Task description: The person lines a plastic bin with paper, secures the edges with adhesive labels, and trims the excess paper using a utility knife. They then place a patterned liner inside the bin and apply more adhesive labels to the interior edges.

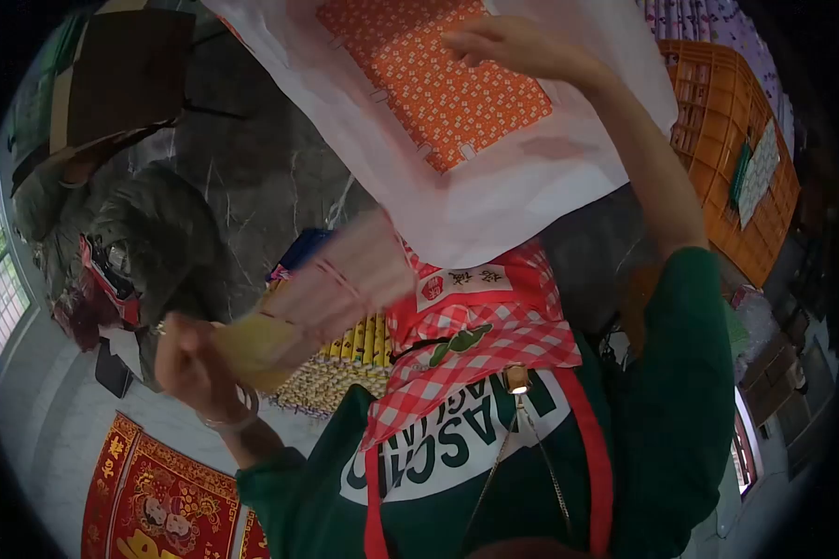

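- Orange rectangular sheet printed with small white squares [438, 84]: lies flat against a large white translucent sheet [494, 196], which is held up in front of the chest and tilted. I judge this pair already brought together.
- Right hand [522, 47]: at the orange sheet's upper edge, fingers [475, 42] stretched long over it. Thumb hidden, so cannot tell whether it pinches the white sheet or only presses on it.
- Left hand [191, 359]: low and off to the side, fingers curled closed round a flat pale yellow and pink pack [317, 298]. Motion blur, no detail readable. The pack is well apart from the white sheet and not yet joined to anything; that part looks left to do.
- Just under the pack: a stack of yellow patterned sheets [345, 368], near the red-and-white checked apron [480, 326] worn over a green sweatshirt [680, 391].
- Further out: dark grey veined stone surface [252, 177], table or floor unclear; orange plastic lattice crate [718, 121] on the right; red and gold printed poster [158, 503] at the lower left.
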